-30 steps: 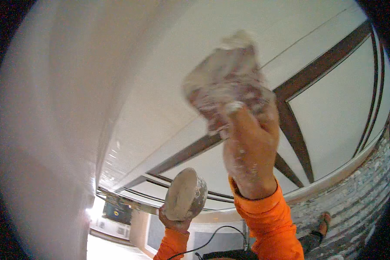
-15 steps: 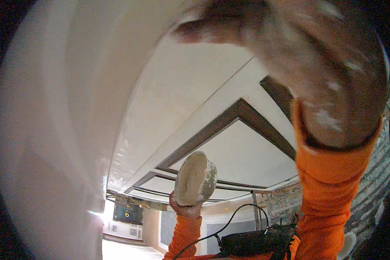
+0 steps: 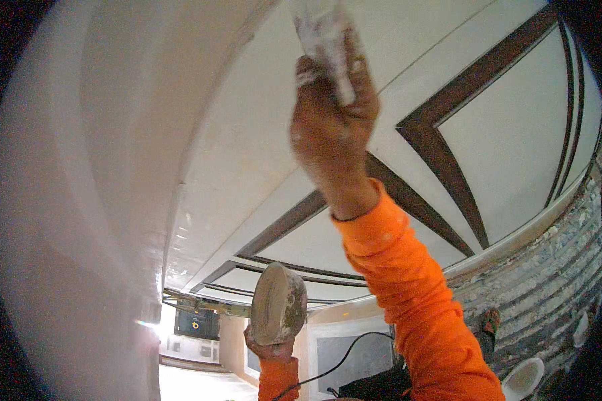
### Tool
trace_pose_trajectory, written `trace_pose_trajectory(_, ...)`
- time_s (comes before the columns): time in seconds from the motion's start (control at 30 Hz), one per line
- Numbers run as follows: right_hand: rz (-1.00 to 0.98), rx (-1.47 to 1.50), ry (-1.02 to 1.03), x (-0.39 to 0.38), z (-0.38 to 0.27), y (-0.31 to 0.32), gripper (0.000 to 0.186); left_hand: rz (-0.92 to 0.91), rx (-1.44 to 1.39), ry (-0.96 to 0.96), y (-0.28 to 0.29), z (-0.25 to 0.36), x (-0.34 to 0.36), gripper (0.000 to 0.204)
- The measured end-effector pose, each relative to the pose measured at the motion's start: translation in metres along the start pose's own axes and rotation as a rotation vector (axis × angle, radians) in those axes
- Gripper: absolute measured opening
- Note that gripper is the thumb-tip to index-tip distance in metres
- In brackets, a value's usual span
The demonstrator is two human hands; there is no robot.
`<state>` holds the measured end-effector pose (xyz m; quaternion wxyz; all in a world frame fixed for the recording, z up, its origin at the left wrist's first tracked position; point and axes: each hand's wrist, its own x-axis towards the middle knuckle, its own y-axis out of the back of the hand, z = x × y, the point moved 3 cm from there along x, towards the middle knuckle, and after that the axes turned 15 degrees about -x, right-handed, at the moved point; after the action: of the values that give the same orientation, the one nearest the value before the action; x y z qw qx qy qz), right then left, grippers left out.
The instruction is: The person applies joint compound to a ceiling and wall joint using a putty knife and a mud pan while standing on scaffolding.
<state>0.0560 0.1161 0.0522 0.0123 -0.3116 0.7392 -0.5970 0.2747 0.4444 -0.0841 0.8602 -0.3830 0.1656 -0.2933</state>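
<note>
- While a blurred, white-smeared tool (image 3: 321, 33) stands at upper centre, the right hand (image 3: 336, 127) clasps it; contact with the dark-banded white surface (image 3: 261, 120) is indeterminable.
- Left hand (image 3: 271, 347): grip cupping a bowl (image 3: 279, 304) from below.
- Step, apparently: spreading; the next stroke likely calls for steady pressure.

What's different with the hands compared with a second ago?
The right hand, holding a white-smeared tool, swung up and right, then back left, ending higher and further left in view than at first. The left hand still holds the bowl.
</note>
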Motion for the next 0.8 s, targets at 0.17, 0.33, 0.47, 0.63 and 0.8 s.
trace_pose_trajectory(0.17, 0.038, -0.124, 0.084, -0.042, -0.012, -0.028, 0.045, 0.078, 0.065, -0.088, 0.031, 0.039, -0.011, 0.066)
trace_pose_trajectory(0.33, -0.189, -0.069, 0.057, -0.102, -0.021, -0.042, 0.07, 0.006, 0.436, -0.282, 0.05, 0.069, -0.003, 0.064)
trace_pose_trajectory(0.47, -0.417, 0.018, 0.057, -0.113, -0.023, -0.029, 0.079, -0.013, 0.006, -0.16, 0.068, 0.081, 0.027, 0.067)
trace_pose_trajectory(0.63, -0.346, 0.07, -0.584, -0.062, 0.015, 0.012, 0.035, -0.149, 0.101, -0.01, 0.018, 0.053, 0.056, 0.069)
trace_pose_trajectory(0.8, -0.753, 0.005, 0.093, 0.085, -0.023, 0.033, 0.02, -0.382, 0.082, 0.278, -0.031, 0.016, 0.076, 0.072)
